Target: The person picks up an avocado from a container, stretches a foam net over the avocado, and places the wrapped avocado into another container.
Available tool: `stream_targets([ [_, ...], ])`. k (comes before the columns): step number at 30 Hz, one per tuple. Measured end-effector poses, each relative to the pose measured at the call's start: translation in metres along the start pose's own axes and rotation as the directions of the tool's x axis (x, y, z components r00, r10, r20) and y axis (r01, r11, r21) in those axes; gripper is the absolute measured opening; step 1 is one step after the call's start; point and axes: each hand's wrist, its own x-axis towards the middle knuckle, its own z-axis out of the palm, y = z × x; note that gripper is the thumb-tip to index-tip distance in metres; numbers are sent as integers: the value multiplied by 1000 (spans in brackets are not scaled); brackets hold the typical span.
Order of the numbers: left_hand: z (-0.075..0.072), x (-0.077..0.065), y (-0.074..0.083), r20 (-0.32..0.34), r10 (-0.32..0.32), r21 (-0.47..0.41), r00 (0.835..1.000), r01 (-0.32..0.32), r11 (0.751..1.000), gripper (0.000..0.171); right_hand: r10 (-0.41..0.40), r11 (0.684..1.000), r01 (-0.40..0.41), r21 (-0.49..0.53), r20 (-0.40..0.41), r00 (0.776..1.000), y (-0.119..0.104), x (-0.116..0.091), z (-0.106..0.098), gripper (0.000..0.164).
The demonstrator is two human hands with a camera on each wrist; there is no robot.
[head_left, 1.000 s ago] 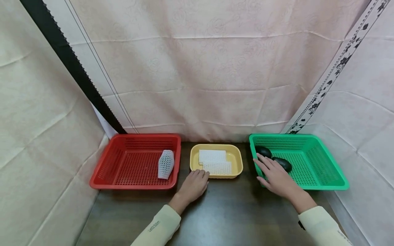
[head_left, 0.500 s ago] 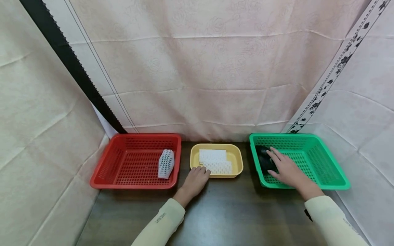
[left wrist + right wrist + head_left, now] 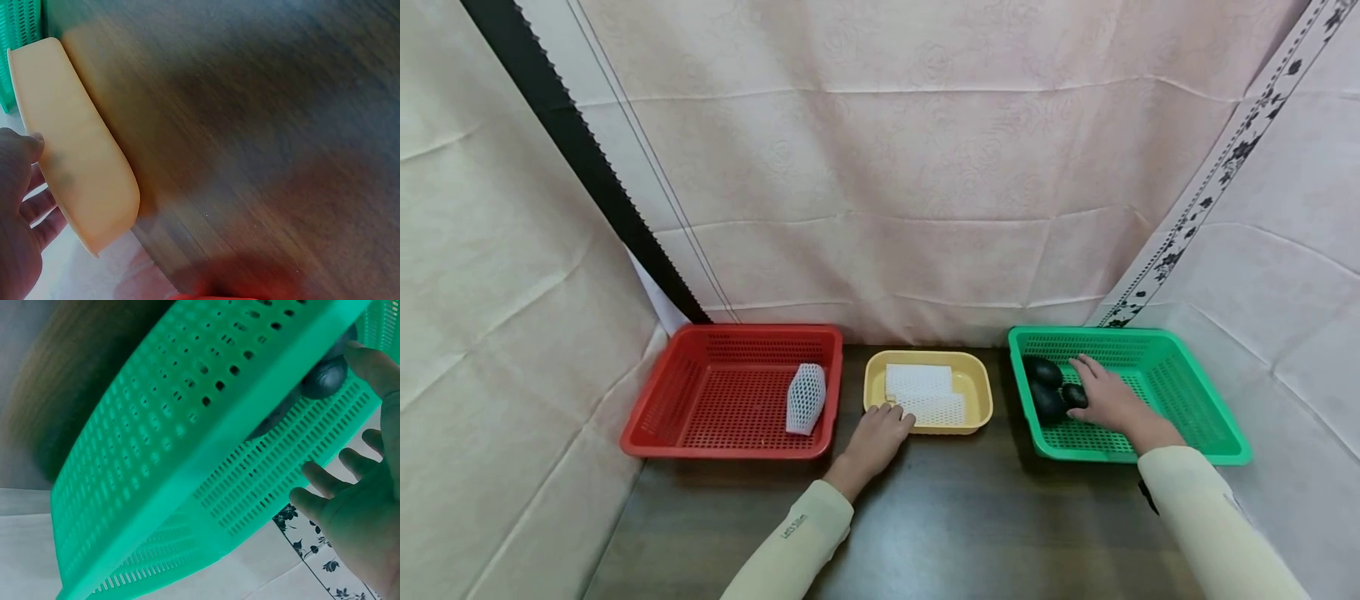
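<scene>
Nearest dark oval in green basket, nine o'clock from right hand, long axis unclear; fingers spread, thumb near it, contact unclear. Left hand, farther, pinches yellow tray's rim.

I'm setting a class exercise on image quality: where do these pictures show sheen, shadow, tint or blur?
Head view: pale sheen on the wooden tabletop, dark shadow along the green basket's left side; left wrist view: slightly hazy, reddish tint on the tabletop near the red basket; right wrist view: green tint on the right hand, tabletop grain blurred.
</scene>
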Motion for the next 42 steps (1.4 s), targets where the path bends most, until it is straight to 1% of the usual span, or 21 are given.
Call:
stream_targets([
  [3, -1, 1, 0, -9, -4, -5, 1000, 4, 1000, 25, 34, 999, -36, 40, 41, 999, 3, 4, -4, 94],
  [7, -2, 1, -1, -10, -8, -17, 1000, 8, 1000, 25, 83, 992, -91, 82, 99, 992, 11, 9, -3, 96],
  [9, -1, 2, -1, -5, -12, -27, 1000, 12, 1000, 25, 106, 987, -120, 103, 136, 985, 14, 11, -1, 98],
  [12, -1, 3, -1, 2, -14, -32, 1000, 14, 999, 26, 144, 974, -174, 141, 201, 969, 19, 12, 1, 99],
  [16, -1, 5, 0, 12, -12, -41, 1000, 12, 999, 26, 168, 961, -216, 171, 255, 952, 24, 11, 2, 101],
  [24, -2, 6, 1, 1, -7, -27, 1000, 7, 1000, 24, 188, 949, -253, 186, 309, 932, 31, 12, 6, 100],
  [30, -3, 4, -1, 18, -18, -30, 1000, 19, 999, 25, 205, 945, -272, 181, 321, 925, 27, 16, 8, 95],
  [35, -1, 3, -2, 12, -22, -46, 1000, 23, 999, 26, 224, 941, -292, 171, 332, 916, 22, 16, 9, 93],
  [42, 3, 0, -1, 14, -28, -63, 1000, 29, 998, 28, 245, 939, -312, 147, 356, 902, 26, 17, 17, 91],
])
